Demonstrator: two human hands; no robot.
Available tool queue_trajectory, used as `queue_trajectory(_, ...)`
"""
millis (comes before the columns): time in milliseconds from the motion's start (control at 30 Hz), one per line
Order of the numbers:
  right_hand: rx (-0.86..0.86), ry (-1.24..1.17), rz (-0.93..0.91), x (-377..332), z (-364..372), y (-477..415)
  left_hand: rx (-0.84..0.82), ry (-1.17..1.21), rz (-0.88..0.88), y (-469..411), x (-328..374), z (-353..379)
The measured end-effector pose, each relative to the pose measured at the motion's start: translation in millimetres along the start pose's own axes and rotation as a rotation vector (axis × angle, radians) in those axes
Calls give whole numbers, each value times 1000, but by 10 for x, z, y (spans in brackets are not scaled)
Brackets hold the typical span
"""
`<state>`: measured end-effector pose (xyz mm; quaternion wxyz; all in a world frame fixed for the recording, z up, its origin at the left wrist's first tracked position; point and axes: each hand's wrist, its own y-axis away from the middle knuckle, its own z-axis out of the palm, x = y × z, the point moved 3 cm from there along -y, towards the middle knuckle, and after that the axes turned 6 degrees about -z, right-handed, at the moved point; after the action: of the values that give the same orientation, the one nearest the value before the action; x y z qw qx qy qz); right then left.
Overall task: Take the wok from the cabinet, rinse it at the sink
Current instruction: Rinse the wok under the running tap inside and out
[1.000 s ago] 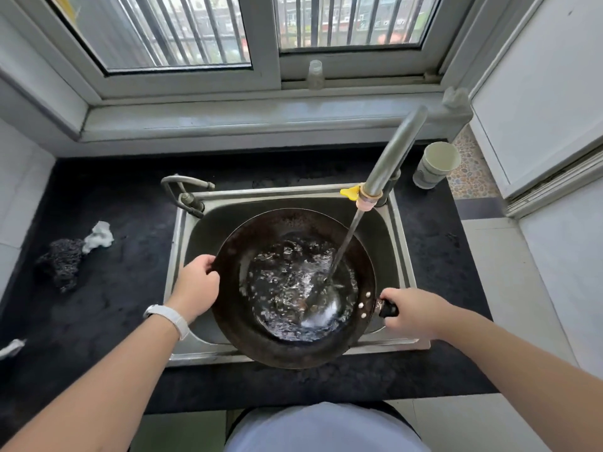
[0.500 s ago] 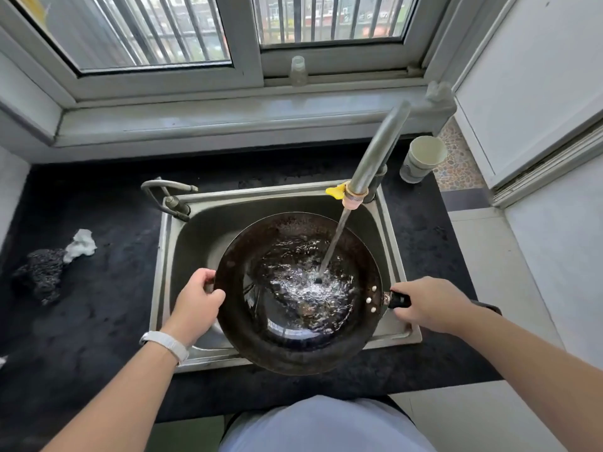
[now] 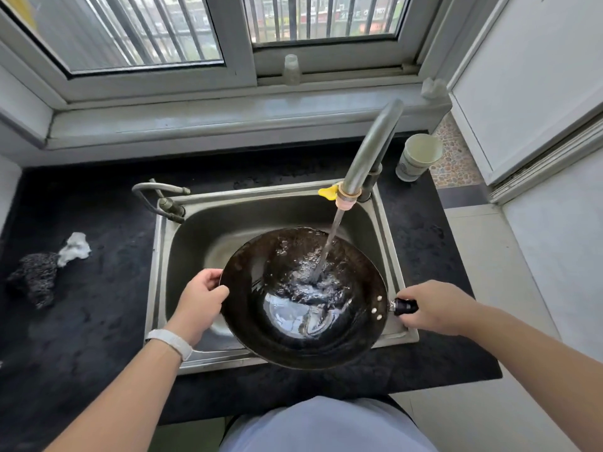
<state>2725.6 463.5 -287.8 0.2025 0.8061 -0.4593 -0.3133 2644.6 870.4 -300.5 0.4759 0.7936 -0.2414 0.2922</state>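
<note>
Wok (image 3: 303, 324) now tilted w/ water pooling nearer, left hand (image 3: 200, 298) gripping rim, right hand (image 3: 430, 306) gripping handle (image 3: 405, 306): rinse underway.

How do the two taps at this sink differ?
The tall tap at the sink's back right corner runs water into the wok; the small tap at the back left corner shows no water. The tall tap has a yellow tab at its spout; the small tap has none. Both are grey metal.
</note>
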Motion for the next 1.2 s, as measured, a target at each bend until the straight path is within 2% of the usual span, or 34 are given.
queue_trajectory(333, -24, -48, -29, -184, 7, -155, 46, 40, -20, 96, 2, -200)
queue_trajectory(633, 127, 80, -35, -294, -21, -506, 124, 185, -75, 81, -259, -374)
queue_trajectory(967, 163, -38, -83, -455, -121, -926, 252, 295, -8, 177, -282, -616)
queue_trajectory(1200, 204, -20, -135, -518, -126, -1067, 327, 295, 54, 390, -255, -683)
